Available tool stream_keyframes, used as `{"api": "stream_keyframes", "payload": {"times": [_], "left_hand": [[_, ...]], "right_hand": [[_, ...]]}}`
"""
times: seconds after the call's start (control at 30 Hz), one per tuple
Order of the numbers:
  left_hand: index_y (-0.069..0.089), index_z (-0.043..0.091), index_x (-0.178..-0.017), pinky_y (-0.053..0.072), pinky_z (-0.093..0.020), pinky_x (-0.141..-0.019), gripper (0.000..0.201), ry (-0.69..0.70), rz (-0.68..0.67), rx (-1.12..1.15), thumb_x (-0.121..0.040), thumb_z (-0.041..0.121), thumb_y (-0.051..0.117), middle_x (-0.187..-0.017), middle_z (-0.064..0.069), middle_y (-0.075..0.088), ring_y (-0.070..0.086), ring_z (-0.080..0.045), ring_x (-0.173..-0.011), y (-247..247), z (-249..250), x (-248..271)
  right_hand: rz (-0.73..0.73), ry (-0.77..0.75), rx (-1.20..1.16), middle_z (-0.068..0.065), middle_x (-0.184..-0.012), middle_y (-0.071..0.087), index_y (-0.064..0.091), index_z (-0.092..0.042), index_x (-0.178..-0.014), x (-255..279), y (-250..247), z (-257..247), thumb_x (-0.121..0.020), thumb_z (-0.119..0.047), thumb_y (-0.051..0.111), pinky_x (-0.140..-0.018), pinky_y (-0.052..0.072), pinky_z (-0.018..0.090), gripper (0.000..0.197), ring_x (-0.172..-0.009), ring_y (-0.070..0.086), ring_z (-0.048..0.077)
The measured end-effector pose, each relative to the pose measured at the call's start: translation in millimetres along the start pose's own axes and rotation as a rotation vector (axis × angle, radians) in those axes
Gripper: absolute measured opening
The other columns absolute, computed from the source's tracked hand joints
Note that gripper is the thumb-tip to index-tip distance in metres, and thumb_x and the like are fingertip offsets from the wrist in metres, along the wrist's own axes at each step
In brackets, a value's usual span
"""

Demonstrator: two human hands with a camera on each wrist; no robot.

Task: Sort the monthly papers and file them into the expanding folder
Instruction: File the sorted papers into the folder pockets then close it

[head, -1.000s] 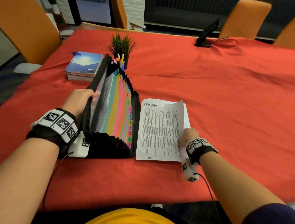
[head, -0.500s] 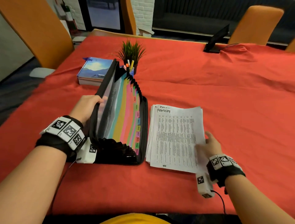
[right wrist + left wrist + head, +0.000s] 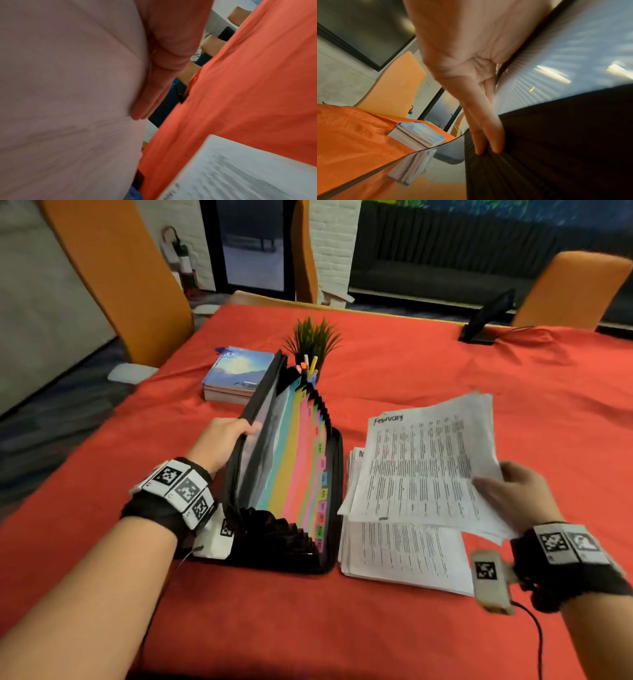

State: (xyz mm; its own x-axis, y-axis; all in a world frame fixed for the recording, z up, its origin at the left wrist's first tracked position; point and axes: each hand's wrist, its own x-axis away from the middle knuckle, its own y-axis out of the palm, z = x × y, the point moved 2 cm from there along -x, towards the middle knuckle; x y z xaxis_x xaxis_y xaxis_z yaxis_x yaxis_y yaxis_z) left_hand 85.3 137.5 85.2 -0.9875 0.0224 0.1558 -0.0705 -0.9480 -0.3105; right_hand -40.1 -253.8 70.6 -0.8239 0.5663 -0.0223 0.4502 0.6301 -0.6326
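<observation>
Right grip (image 3: 513, 501) pinching February papers (image 3: 421, 467) above stack (image 3: 404, 556), left grip (image 3: 219, 443) clasping folder (image 3: 291, 474) flap

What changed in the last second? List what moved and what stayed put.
The right hand has taken hold of the February sheets at their right edge and lifted them off the stack, tilting them up. A second ago they lay flat with the hand on their lower right corner. The left hand still holds the folder open in the same place.

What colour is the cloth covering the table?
Red-orange, plain; the tablecloth shows best in the head view.
</observation>
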Motion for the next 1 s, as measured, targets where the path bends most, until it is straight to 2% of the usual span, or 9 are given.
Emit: {"api": "stream_keyframes", "payload": {"times": [0.1,0.17,0.27,0.47,0.53,0.63,0.83,0.93,1.0], "left_hand": [[0.055,-0.005,-0.07,0.028,-0.016,-0.038,0.023,0.024,0.0,-0.013,-0.089,0.005,0.049,-0.027,0.01,0.037,0.038,-0.006,-0.034,0.4,4.4,0.8],[0.059,0.009,-0.064,0.031,-0.025,-0.047,0.025,0.026,-0.026,-0.007,-0.088,0.008,0.051,-0.029,0.01,0.038,0.038,-0.016,-0.045,0.4,2.9,-2.3],[0.063,0.009,-0.082,0.031,-0.03,-0.054,0.01,0.03,-0.054,0.009,-0.082,0.016,0.056,-0.033,0.009,0.041,0.038,-0.022,-0.052,0.9,1.5,-5.1],[0.043,0.012,-0.054,0.025,-0.019,-0.036,0.035,0.072,-0.065,-0.091,-0.088,0.007,0.052,-0.042,0.001,0.038,0.035,-0.015,-0.042,5.6,1.8,-11.4],[0.044,0.011,-0.055,0.025,-0.015,-0.038,0.035,0.106,-0.089,-0.131,-0.089,0.006,0.051,-0.052,-0.002,0.038,0.036,-0.008,-0.041,6.3,1.4,-13.0],[0.056,0.005,-0.066,0.029,-0.016,-0.044,0.023,0.119,-0.119,-0.151,-0.089,0.005,0.05,-0.059,-0.004,0.044,0.04,-0.013,-0.053,5.9,2.2,-13.6],[0.045,0.014,-0.05,0.03,-0.013,-0.045,0.041,0.143,-0.117,-0.167,-0.089,0.003,0.05,-0.054,0.0,0.04,0.041,0.002,-0.038,4.7,-1.3,-19.3],[0.047,0.012,-0.052,0.027,-0.016,-0.044,0.035,0.123,-0.114,-0.148,-0.086,0.009,0.055,-0.055,-0.002,0.038,0.037,-0.003,-0.04,3.4,-2.7,-21.1],[0.045,0.013,-0.051,0.028,-0.022,-0.05,0.033,0.119,-0.117,-0.166,-0.081,0.019,0.058,-0.058,-0.004,0.04,0.038,-0.012,-0.054,3.3,-3.1,-20.8]], "right_hand": [[-0.028,-0.031,-0.08,0.003,-0.077,0.066,0.065,-0.009,-0.096,-4.1,-18.7,-44.6,-0.08,-0.006,0.061,-0.057,0.044,0.025,0.017,-0.063,0.056,0.013],[-0.097,-0.029,-0.127,-0.005,-0.065,0.068,0.065,-0.008,-0.092,-6.7,-24.8,-65.0,-0.08,-0.005,0.062,-0.048,0.047,0.017,0.013,-0.05,0.057,0.005],[-0.229,-0.044,-0.113,0.002,-0.067,0.071,0.065,-0.007,-0.088,-6.0,-28.0,-91.8,-0.078,-0.004,0.065,-0.043,0.047,0.015,0.01,-0.046,0.059,0.007],[-0.413,-0.074,0.059,0.006,-0.077,0.073,0.071,-0.017,-0.088,0.9,-18.7,-124.8,-0.075,-0.011,0.071,-0.051,0.05,0.017,0.015,-0.058,0.064,0.015],[-0.421,-0.083,0.133,0.007,-0.076,0.072,0.071,-0.017,-0.086,3.3,-12.6,-130.7,-0.074,-0.012,0.071,-0.057,0.05,0.025,0.012,-0.061,0.062,0.018],[-0.424,-0.089,0.206,0.008,-0.075,0.072,0.072,-0.017,-0.082,7.5,-6.6,-138.3,-0.075,-0.011,0.071,-0.06,0.045,0.028,0.01,-0.06,0.06,0.019],[-0.408,-0.088,0.311,0.012,-0.076,0.072,0.073,-0.014,-0.082,9.3,-14.0,-148.8,-0.075,-0.013,0.07,-0.064,0.045,0.03,0.007,-0.063,0.062,0.024],[-0.393,-0.101,0.334,0.011,-0.079,0.072,0.073,-0.016,-0.083,8.7,-17.2,-150.7,-0.077,-0.013,0.069,-0.067,0.046,0.03,0.008,-0.068,0.064,0.026],[-0.394,-0.104,0.352,0.008,-0.08,0.073,0.073,-0.019,-0.084,7.3,-18.4,-151.9,-0.077,-0.015,0.069,-0.069,0.045,0.029,0.009,-0.075,0.066,0.028]]}}
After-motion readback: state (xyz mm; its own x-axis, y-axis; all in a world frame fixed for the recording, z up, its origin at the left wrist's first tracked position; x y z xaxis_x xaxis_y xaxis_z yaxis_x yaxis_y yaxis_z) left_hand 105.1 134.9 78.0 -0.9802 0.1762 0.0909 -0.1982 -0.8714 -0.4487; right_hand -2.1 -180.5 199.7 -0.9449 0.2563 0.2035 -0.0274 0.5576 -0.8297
